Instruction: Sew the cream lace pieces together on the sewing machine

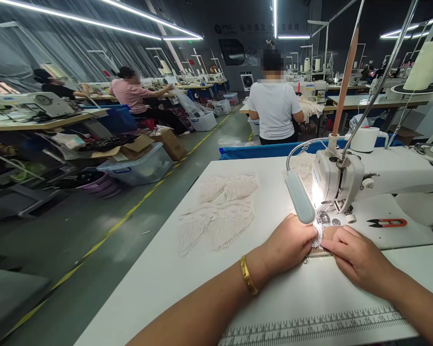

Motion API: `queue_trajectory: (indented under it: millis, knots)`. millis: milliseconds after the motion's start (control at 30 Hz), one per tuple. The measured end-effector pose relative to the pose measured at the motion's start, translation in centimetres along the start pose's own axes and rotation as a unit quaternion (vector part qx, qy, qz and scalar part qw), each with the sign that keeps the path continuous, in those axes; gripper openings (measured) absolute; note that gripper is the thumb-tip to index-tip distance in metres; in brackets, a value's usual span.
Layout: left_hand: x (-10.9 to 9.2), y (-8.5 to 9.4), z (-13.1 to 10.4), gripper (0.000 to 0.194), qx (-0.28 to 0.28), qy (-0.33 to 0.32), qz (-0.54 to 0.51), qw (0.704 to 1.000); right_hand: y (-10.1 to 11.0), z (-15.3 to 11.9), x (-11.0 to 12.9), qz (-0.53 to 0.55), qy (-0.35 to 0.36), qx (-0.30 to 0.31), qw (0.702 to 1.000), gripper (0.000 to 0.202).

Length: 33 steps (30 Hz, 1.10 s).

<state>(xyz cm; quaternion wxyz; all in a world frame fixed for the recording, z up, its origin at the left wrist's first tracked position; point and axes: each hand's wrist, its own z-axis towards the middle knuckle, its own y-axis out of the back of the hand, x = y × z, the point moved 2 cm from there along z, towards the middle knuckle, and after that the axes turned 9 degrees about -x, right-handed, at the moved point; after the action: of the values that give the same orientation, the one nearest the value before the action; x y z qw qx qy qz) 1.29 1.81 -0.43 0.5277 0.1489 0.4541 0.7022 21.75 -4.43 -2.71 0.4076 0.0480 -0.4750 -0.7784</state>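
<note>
White lace fabric (318,236) lies at the needle area of a white sewing machine (337,180), lit by a small lamp (300,197). My left hand (290,240), with a gold bangle (248,275) at its wrist, is closed on the lace's left edge. From the other side my right hand (359,257) pinches the lace with thumb and fingertips. Both hands rest close together just in front of the presser foot, whose tip is partly hidden by the lamp. On the machine bed to the right lies a pair of red-handled thread snips (388,223).
Cream lace pieces (218,216) lie flat on the white table (159,293) to the left. A printed ruler (310,329) runs along the front edge. Behind the table stands a person in a white shirt (274,108). Boxes and a clear plastic bin (139,166) line the aisle.
</note>
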Motion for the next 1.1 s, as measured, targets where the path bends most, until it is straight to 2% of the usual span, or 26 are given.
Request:
queue_trajectory:
  millis: [300,567,1100]
  knots:
    - [0.02,0.07,-0.20,0.019,0.004,-0.007,0.028,1.000,0.09,0.08,0.22,-0.024,0.009,0.012,1.000,0.039]
    - [-0.43,-0.21,-0.46,0.021,0.024,-0.025,0.002,0.999,0.16,0.07,0.34,-0.021,0.009,0.014,1.000,0.039]
    - [-0.26,-0.18,0.13,0.026,-0.020,-0.033,0.013,0.999,-0.21,0.33,-0.11,-0.036,-0.009,-0.016,0.999,0.035]
